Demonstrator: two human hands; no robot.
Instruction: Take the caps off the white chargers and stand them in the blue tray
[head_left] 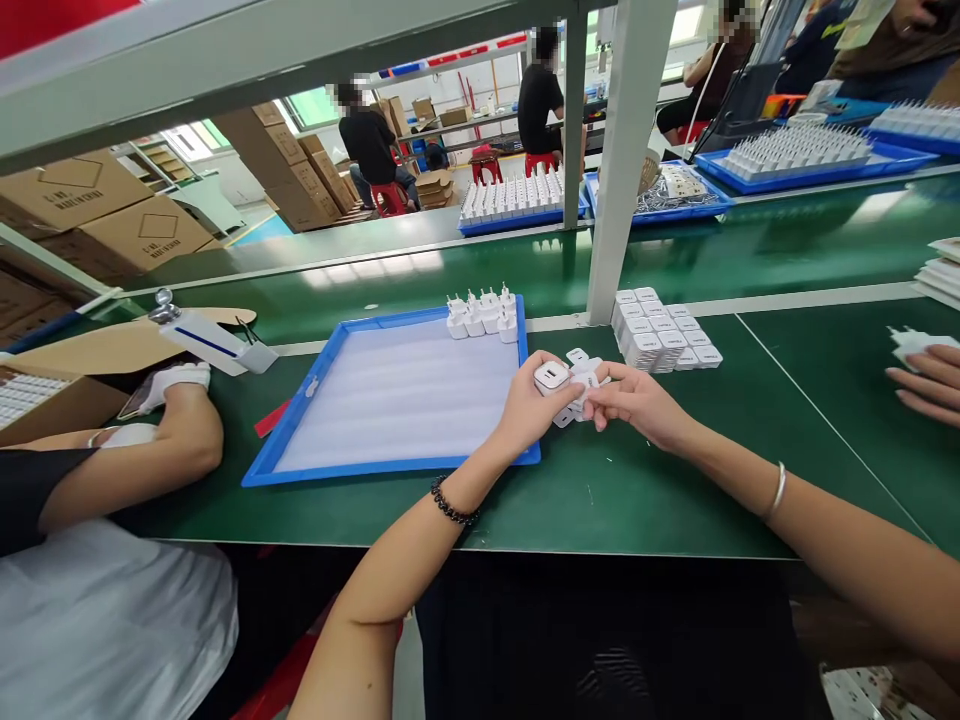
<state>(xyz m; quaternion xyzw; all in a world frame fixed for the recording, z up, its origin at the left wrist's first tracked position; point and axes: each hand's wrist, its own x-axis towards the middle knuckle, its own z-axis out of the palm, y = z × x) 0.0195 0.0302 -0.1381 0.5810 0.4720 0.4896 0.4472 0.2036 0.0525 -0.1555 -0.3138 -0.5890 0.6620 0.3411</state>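
My left hand [531,402] is closed around a white USB charger [552,376], its face with the port slot turned up. Close beside it, my right hand [637,403] has thumb and fingers pinched at a small white rounded piece [587,378]; its far side is partly hidden by the fingers. Several loose white pieces [562,416] lie under and around my hands. To the left is a blue-rimmed tray [390,466] with a white lining. Several white plug chargers [480,318] stand prongs up in its far right corner. Stacks of flat white rounded pieces [664,335] sit beyond my right hand.
A metal post [619,170] rises behind the stacks. On the left, a co-worker's gloved hand [176,385] is near a white fixture [210,340] and a carton [82,410]. Another person's hand [934,385] holds a white plug at right. Blue trays [517,222] line the far belt.
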